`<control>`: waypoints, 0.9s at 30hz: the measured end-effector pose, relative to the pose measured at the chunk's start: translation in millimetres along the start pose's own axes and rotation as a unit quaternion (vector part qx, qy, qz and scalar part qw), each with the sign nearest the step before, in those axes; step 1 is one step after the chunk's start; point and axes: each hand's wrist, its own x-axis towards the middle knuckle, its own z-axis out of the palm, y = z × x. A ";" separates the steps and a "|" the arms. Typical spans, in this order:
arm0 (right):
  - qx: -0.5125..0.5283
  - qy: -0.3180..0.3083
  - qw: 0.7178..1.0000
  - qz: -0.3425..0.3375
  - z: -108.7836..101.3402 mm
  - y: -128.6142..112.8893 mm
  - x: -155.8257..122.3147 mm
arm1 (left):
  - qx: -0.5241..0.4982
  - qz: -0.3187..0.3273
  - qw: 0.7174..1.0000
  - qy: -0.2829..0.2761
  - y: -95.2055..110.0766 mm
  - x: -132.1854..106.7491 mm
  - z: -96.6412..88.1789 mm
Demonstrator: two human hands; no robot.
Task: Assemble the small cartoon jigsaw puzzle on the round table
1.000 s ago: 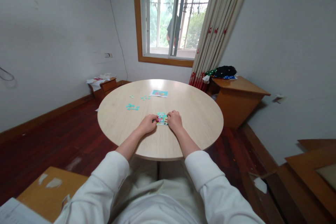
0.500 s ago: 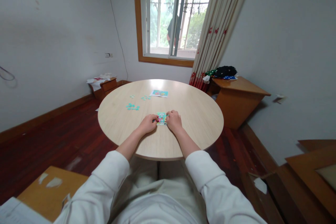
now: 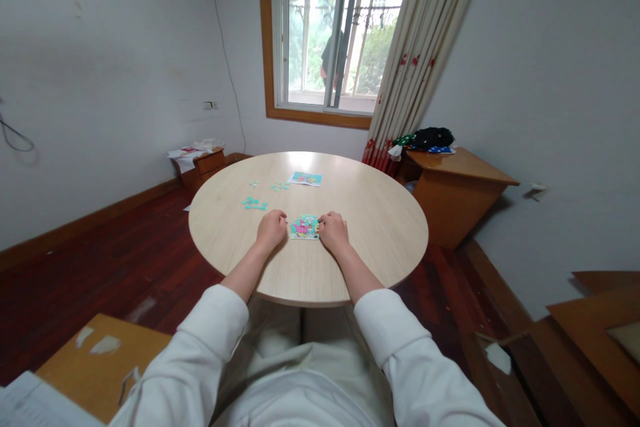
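Note:
A partly assembled jigsaw puzzle with pink, yellow and turquoise cartoon figures lies flat near the front of the round table. My left hand rests on the tabletop just left of it, apart from its edge. Its fingers are curled together, and whether a small piece is in them is hidden. My right hand is closed at the puzzle's right edge, with thumb and fingertips on it. Loose turquoise puzzle pieces lie in a cluster farther left, with several more pieces behind them.
A printed picture sheet lies toward the table's far side. A wooden desk with dark cloth on it stands at the right. A low cabinet bears papers at the back left. A person is visible through the window.
My left hand has moved left off the puzzle, uncovering its pink figure. My right hand stays at the right edge. The view has shifted slightly.

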 end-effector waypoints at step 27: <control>0.027 0.011 0.999 0.015 4.0 7.1 4.4 | 0.045 -0.042 0.998 0.015 -36.4 25.8 1.3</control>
